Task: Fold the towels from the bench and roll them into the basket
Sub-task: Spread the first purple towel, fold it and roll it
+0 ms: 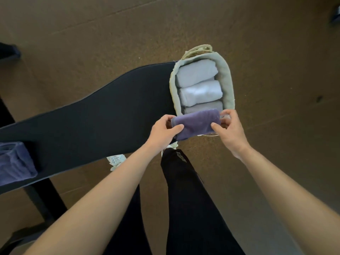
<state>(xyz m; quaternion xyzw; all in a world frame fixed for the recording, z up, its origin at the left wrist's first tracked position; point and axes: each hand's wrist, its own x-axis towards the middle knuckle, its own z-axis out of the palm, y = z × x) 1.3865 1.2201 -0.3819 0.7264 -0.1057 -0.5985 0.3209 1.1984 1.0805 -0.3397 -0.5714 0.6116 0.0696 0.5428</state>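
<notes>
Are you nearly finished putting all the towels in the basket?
Nearly. Three pale rolled towels already lie side by side in the basket. The left hand and right hand hold a rolled purple towel at the basket's near end, not yet tucked in. One more folded blue towel waits on the dark bench.
</notes>
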